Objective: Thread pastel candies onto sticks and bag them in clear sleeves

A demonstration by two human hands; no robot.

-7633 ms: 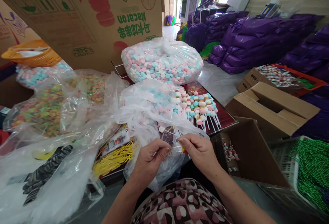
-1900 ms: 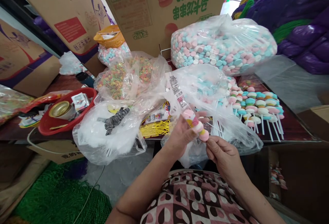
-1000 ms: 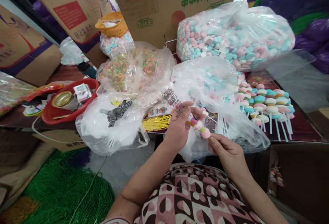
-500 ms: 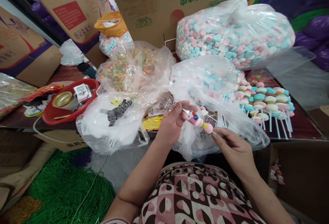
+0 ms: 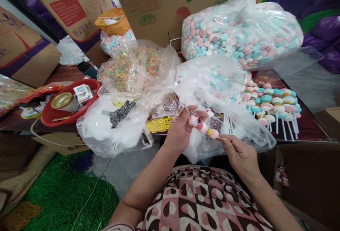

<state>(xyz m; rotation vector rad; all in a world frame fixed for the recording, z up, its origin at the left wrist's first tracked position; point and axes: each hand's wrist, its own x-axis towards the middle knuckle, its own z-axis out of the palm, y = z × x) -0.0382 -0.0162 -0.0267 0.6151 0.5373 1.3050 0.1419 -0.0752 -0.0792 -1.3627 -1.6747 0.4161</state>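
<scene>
A candy skewer (image 5: 204, 127) of pink and pastel discs on a white stick lies between my two hands, inside a clear printed wrapper (image 5: 174, 107). My left hand (image 5: 180, 130) is closed around the wrapper and the skewer's upper end. My right hand (image 5: 239, 153) pinches the stick's lower end just below the last pink candy. Behind my hands sits an open plastic bag (image 5: 212, 82) of pastel candies. Finished skewers (image 5: 271, 105) lie in rows on the dark table to the right.
A large sealed bag of pink, blue and white candies (image 5: 239, 33) rests at the back. A bag of colourful ring candies (image 5: 132, 68), a red basin (image 5: 71, 103), yellow twist ties (image 5: 159, 124) and cardboard boxes (image 5: 164, 1) fill the left and rear. Green netting (image 5: 66, 195) lies on the floor.
The wrapper has slid further over the skewer, its barcode end dropping from upright to level by my left fingers. Both hands stay on the skewer, shifted slightly.
</scene>
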